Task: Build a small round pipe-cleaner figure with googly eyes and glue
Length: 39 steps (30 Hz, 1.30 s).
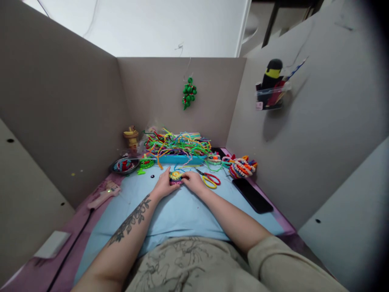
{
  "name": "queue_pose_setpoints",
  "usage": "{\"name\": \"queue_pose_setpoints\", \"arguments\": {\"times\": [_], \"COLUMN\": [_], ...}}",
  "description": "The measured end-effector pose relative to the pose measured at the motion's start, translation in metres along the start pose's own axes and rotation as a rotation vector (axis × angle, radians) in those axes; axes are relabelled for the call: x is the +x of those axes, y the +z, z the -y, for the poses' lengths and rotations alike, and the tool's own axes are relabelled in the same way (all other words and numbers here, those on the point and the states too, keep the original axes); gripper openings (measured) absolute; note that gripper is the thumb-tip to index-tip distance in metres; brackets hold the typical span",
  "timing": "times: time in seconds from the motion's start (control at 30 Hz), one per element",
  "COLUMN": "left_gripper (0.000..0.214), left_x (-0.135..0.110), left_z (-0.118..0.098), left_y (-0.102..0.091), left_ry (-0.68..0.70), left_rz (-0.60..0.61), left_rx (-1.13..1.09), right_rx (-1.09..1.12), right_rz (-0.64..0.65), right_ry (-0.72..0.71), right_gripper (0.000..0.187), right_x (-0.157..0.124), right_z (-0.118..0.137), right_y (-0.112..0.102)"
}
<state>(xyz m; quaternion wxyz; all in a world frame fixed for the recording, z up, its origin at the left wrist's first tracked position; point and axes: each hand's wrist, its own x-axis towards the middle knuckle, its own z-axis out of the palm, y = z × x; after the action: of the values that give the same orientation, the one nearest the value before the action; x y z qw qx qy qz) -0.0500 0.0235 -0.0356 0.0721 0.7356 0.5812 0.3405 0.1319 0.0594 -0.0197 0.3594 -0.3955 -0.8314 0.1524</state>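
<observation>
Between my hands sits a small round craft piece (175,177) of coiled pipe cleaners, yellow above and pink-purple below. My left hand (165,185) wraps its left side, fingers behind and thumb at the front. From the right, my right hand (193,181) pinches its edge. A thin blue strand (178,167) lies just behind it. Beside my right hand rest scissors (210,179) with red and yellow handles. A small dark bead-like thing (152,176) is left of my left hand, on the light blue cloth (133,202).
A blue tray (182,159) heaped with colourful pipe cleaners stands at the back. Finished-looking coiled pieces (242,167) and a black phone (253,196) lie right. At left are a metal bowl (133,167), a pink glue gun (105,195) and its cord. Grey panels surround the table.
</observation>
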Motion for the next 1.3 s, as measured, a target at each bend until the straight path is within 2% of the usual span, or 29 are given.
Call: {"name": "queue_pose_setpoints", "arguments": {"times": [0.5, 0.63, 0.77, 0.9, 1.13, 1.3], "left_gripper": [0.089, 0.091, 0.099, 0.099, 0.098, 0.098], "left_x": [-0.001, -0.004, -0.006, -0.007, -0.007, -0.006], "left_z": [-0.01, -0.013, -0.011, -0.005, -0.001, -0.001], "left_y": [-0.005, -0.006, -0.01, -0.015, -0.019, -0.014], "left_ry": [-0.025, -0.014, -0.001, -0.022, -0.007, 0.026], "left_rz": [-0.011, -0.026, -0.041, -0.043, -0.041, -0.031], "left_rx": [0.025, 0.063, 0.076, 0.063, 0.053, 0.043], "right_rx": [-0.033, 0.079, 0.206, 0.313, 0.42, 0.465], "right_rz": [-0.033, -0.007, -0.063, -0.102, -0.074, -0.026], "right_ry": [0.01, 0.061, 0.217, 0.333, 0.292, 0.342], "right_gripper": [0.011, 0.015, 0.027, 0.03, 0.027, 0.026], "right_x": [0.002, 0.003, 0.005, 0.009, 0.006, -0.001], "right_z": [0.0, -0.001, -0.013, -0.028, -0.021, -0.012], "right_y": [0.011, 0.002, -0.011, -0.017, -0.013, -0.012]}}
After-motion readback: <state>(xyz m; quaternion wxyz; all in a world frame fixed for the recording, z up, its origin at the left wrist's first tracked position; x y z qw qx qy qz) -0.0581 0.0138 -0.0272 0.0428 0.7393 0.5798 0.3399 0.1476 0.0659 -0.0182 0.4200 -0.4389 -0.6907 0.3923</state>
